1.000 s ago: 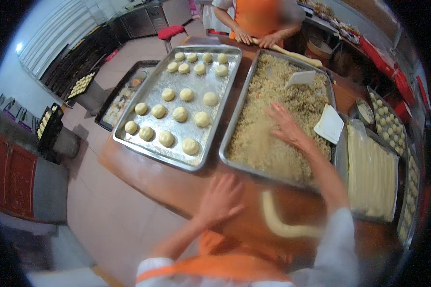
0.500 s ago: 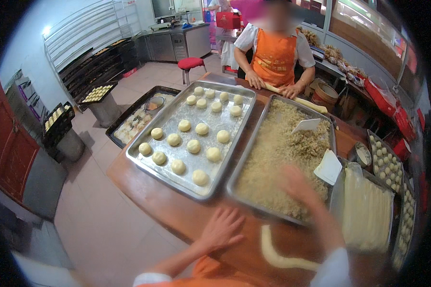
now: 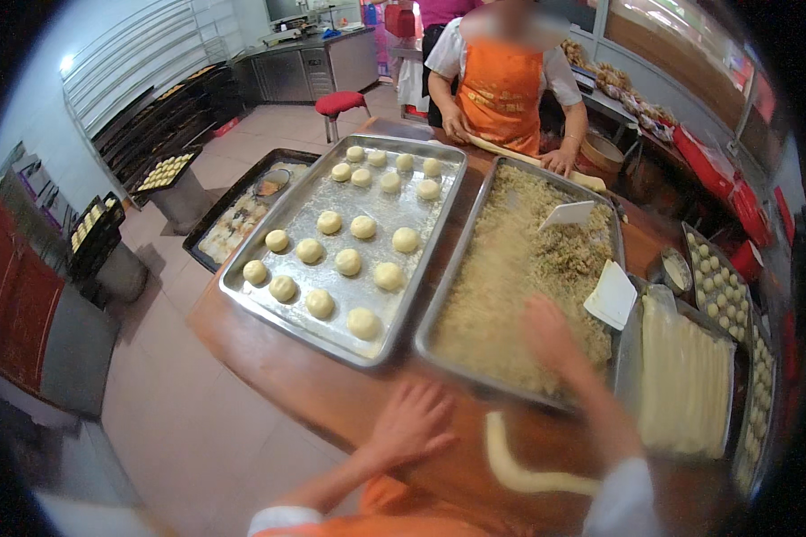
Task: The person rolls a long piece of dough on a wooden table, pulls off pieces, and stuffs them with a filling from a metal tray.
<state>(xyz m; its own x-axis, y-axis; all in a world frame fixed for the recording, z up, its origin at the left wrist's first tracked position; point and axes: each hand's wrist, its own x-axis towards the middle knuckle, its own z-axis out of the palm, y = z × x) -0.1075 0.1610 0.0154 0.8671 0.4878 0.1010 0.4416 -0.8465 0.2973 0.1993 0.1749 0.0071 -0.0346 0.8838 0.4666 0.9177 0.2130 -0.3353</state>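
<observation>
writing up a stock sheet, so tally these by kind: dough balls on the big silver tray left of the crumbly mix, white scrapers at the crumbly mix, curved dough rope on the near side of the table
Dough balls: 19
White scrapers: 2
Curved dough rope: 1
Total: 22

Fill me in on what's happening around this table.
The person's right hand, blurred, is at the crumbly tan mixture in a silver rectangular metal tray; whether it grips any is unclear. The left hand lies spread at the edge of the brown wooden table, near a bent, pale dough rope. Round pale dough balls sit in another silver metal tray to the left. Opposite, an orange-aproned co-worker has both hands at a long pale dough roll.
</observation>
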